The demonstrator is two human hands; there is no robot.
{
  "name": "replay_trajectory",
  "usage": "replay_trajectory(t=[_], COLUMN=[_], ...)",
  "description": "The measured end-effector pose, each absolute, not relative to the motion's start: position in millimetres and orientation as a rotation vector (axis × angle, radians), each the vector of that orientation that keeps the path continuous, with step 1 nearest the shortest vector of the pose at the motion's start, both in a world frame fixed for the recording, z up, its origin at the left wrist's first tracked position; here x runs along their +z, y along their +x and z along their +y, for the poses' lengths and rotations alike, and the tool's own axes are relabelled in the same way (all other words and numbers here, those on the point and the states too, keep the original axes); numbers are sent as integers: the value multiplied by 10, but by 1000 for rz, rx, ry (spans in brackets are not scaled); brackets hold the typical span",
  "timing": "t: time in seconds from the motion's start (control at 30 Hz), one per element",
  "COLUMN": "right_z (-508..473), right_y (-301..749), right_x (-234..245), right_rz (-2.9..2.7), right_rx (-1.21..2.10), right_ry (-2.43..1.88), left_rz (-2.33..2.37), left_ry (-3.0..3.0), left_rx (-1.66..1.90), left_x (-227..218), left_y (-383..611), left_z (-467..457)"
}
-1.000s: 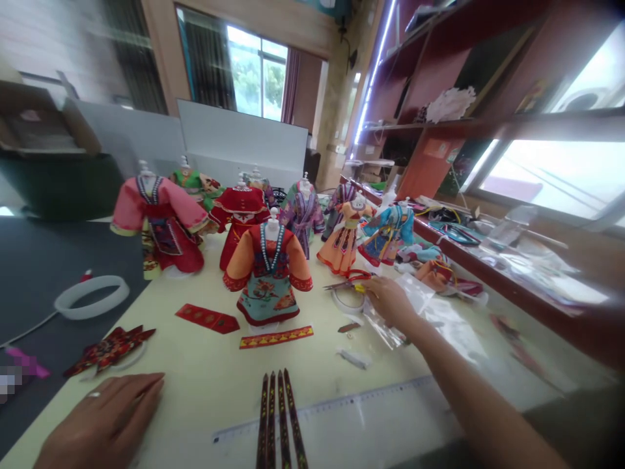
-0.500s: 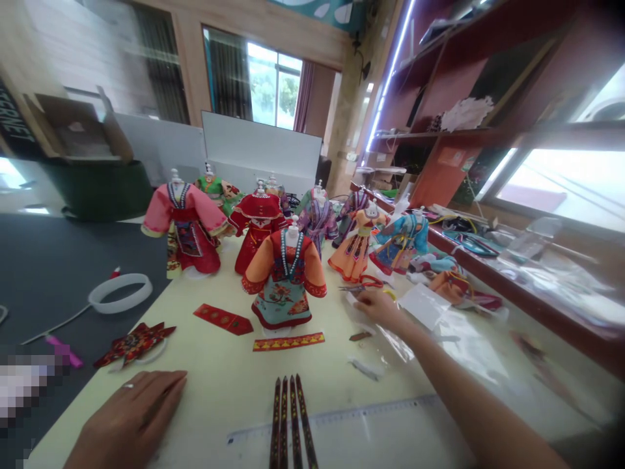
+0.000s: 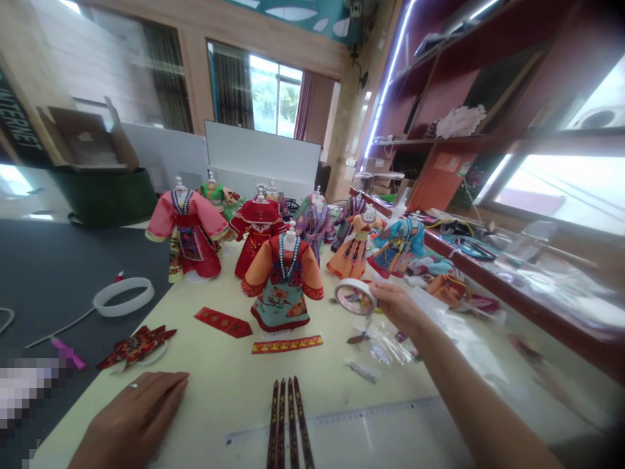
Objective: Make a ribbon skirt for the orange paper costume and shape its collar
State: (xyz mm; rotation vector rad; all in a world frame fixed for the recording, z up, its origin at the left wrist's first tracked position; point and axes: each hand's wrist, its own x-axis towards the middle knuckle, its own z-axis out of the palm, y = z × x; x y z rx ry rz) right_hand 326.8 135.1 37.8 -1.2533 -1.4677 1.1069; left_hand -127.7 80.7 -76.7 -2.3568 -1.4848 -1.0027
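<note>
Can't ID stuff in cardboard box [image 3: 83, 138]. Pinching tape roll [image 3: 363, 286] in right hand [image 3: 396, 305], resting left hand [image 3: 134, 413] loosely on table [image 3: 209, 384], facing window [image 3: 276, 94].

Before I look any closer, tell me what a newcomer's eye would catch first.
Probably the miniature orange-sleeved robe, standing beaded at the front of a cluster of colourful little outfits mid-table. Next, the white tape roll, held up by the right hand to the right of that robe. Nearer, four dark patterned strips lie across a clear ruler at the bottom edge.
</note>
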Motion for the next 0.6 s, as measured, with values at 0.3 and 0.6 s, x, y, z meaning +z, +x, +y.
replay_trajectory(t=[0.3,0.6], right_z=[1056,424], right_y=[3222,2589], right_x=[533,690], right_rz=[-1541,-2346], right_rx=[949,551], right_ry=[-1213,-1094], left_rz=[-1192,-928], left_ry=[-2467,-2942], left_rx=[-1312,-1176], left_x=[-282,190], left_y=[-617,530], left_z=[664,572])
